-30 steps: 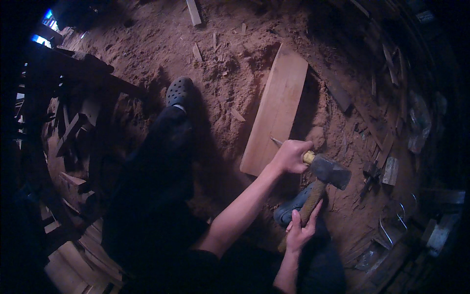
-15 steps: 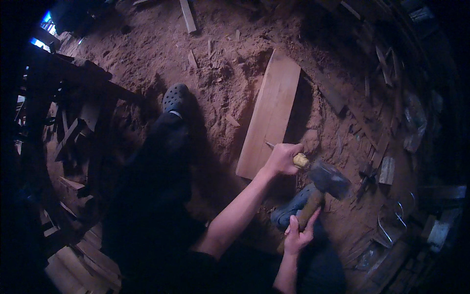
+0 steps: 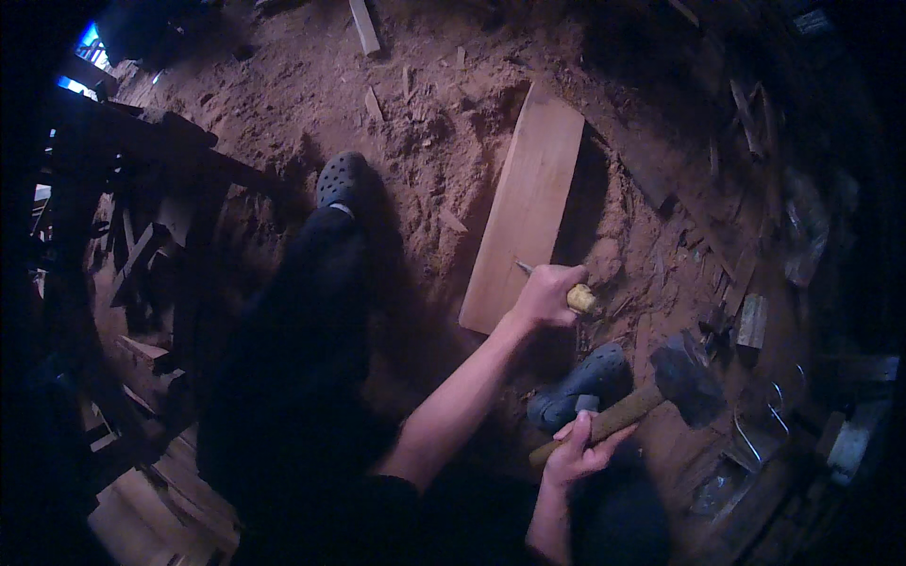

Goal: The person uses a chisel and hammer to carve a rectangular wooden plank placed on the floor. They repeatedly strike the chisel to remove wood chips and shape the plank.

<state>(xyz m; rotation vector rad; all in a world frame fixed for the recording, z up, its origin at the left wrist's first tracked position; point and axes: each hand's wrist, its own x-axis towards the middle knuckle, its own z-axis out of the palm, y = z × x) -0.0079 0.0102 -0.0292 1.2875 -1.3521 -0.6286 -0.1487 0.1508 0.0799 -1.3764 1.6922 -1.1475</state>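
Seeing bare hands [image 3: 545, 297], dark sleeves [image 3: 401, 495] ending short of the forearms, loose dark trousers [image 3: 307, 302], rounded blue-grey clogs [image 3: 342, 177] with vent holes, pale sock [image 3: 342, 208] at left ankle.

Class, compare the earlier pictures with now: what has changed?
The hammer in the right hand has swung away from the yellow-handled tool, its head now farther right and nearer the person. Nothing was grasped or released. The left hand still holds the tool over the board.
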